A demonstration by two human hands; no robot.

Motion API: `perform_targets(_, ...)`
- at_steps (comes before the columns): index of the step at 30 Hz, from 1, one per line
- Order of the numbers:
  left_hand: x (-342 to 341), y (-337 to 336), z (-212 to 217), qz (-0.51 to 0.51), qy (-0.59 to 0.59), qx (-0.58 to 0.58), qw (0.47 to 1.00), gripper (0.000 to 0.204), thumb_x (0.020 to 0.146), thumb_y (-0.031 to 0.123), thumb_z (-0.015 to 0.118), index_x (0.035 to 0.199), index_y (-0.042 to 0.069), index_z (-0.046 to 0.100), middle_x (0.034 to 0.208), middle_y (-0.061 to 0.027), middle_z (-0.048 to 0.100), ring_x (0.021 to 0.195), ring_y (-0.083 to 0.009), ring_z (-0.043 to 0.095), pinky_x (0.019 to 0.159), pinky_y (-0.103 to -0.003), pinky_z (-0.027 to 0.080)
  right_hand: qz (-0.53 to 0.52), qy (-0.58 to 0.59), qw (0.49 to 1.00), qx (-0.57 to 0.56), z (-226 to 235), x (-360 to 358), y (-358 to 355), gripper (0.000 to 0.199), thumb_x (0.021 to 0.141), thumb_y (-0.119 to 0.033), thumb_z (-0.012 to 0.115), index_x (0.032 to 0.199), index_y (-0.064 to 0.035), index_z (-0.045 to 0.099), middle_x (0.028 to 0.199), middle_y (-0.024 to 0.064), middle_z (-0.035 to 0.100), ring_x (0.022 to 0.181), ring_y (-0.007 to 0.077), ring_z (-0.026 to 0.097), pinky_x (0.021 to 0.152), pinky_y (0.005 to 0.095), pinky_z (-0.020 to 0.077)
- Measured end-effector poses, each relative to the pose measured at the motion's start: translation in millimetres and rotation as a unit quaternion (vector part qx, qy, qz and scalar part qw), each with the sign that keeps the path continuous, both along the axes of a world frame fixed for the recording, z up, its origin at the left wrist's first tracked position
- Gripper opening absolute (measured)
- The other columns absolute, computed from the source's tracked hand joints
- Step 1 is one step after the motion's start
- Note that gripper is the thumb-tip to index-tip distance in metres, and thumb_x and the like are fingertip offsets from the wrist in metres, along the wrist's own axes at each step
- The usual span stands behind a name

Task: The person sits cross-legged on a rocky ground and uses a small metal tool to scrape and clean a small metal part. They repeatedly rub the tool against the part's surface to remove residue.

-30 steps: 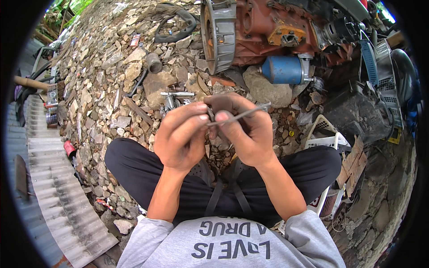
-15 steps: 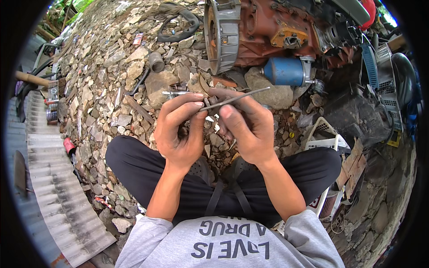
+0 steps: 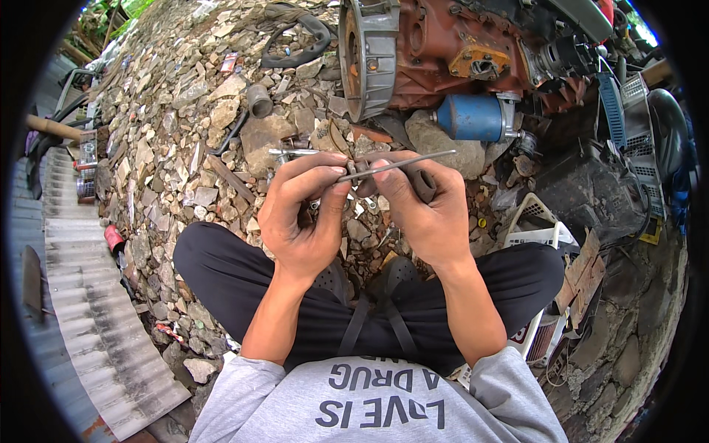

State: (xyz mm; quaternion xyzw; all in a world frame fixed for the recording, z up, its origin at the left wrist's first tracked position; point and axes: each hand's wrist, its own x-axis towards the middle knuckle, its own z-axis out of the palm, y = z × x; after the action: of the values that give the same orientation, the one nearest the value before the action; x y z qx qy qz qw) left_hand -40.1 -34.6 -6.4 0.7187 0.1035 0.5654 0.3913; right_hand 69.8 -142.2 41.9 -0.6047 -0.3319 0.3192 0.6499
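Observation:
Both of my hands are raised together above my crossed legs. My left hand (image 3: 299, 218) pinches a small dark metal part (image 3: 353, 170) between thumb and fingers. My right hand (image 3: 428, 214) grips a dark rubber piece (image 3: 424, 184) and steadies a thin grey metal rod (image 3: 413, 161) that sticks out to the right from between my fingertips. The rod passes by the small part; how they join is hidden by my fingers.
Loose stones (image 3: 185, 148) cover the ground ahead. A rusty engine block (image 3: 443, 44) with a blue cylinder (image 3: 473, 118) lies at the top. A metal tool (image 3: 295, 153) rests on the stones. Corrugated sheet (image 3: 88, 325) at left, white crate (image 3: 539, 229) at right.
My hands have shifted slightly up and apart, and the rod now points more level to the right. My fingers have reworked their grip on the small part.

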Motion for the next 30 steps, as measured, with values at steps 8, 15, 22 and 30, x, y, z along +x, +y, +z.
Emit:
perform_targets(8, -3.1, -7.6, 8.6, -0.004, 0.051, -0.086, 0.995, 0.013, 0.087, 0.001, 0.070, 0.098, 0.000, 0.064, 0.094, -0.0112, 0.069, 0.074, -0.0096, 0.062, 0.062, -0.019, 0.049, 0.025, -0.047, 0.997, 0.057, -2.8, 4.9, -1.6, 0.022, 0.092, -0.010, 0.068, 0.109, 0.0040, 0.066, 0.095, 0.0071, 0.070, 0.085, 0.0087, 0.062, 0.075, 0.0239, 0.0496)
perform_targets(15, -2.5, -10.0, 10.3, -0.009, 0.051, -0.151, 0.987, 0.011, 0.091, 0.003, 0.067, 0.099, -0.002, 0.062, 0.094, -0.0085, 0.068, 0.075, -0.0068, 0.060, 0.062, -0.018, 0.047, 0.019, -0.106, 0.991, 0.079, -13.1, 6.1, 2.5, 0.026, 0.090, -0.007, 0.068, 0.113, 0.0039, 0.064, 0.100, 0.0085, 0.070, 0.085, 0.0105, 0.063, 0.075, 0.0265, 0.0506)
perform_targets(22, 3.5, -15.0, 17.0, -0.091, -0.007, -0.393, 0.915, 0.014, 0.097, 0.008, 0.060, 0.103, -0.003, 0.056, 0.101, -0.0109, 0.068, 0.086, -0.0122, 0.066, 0.075, -0.024, 0.054, 0.052, 0.083, 0.995, -0.002, 4.0, 16.0, -11.1, 0.056, 0.092, -0.031, 0.054, 0.133, 0.0079, 0.051, 0.097, 0.0031, 0.054, 0.076, 0.0082, 0.048, 0.060, 0.0218, 0.0398)
perform_targets(30, 0.5, -7.7, 13.0, -0.121, -0.012, -0.494, 0.861, 0.016, 0.097, 0.011, 0.059, 0.105, -0.003, 0.058, 0.102, -0.0148, 0.068, 0.091, -0.0224, 0.069, 0.081, -0.033, 0.059, -0.017, 0.056, 0.998, -0.005, 14.7, 12.9, -12.8, 0.058, 0.088, -0.020, 0.047, 0.136, 0.0131, 0.047, 0.100, 0.0062, 0.051, 0.084, 0.0115, 0.047, 0.073, 0.0255, 0.0397)
